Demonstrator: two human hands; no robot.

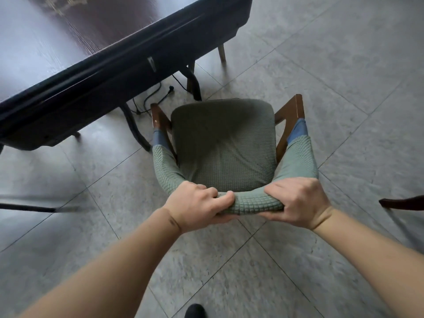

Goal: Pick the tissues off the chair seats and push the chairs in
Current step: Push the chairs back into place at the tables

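I had both hands clamped on the curved back of the chair (223, 143), which stood on the grey tiled floor (332, 65) a little way out from the dark table (96, 72), its seat facing the table's edge. My left hand (197, 206) was curled tight over the green quilted cover of the backrest, fingers on top and thumb pressed into the fabric. My right hand (298, 203) gripped the same padded rail just beside it, fingers wrapped over and thumb underneath. The green seat cushion (223, 145) lay bare in front of me, with brown wooden arms on either side. A black cable (158, 92) trailed on the floor under the table.
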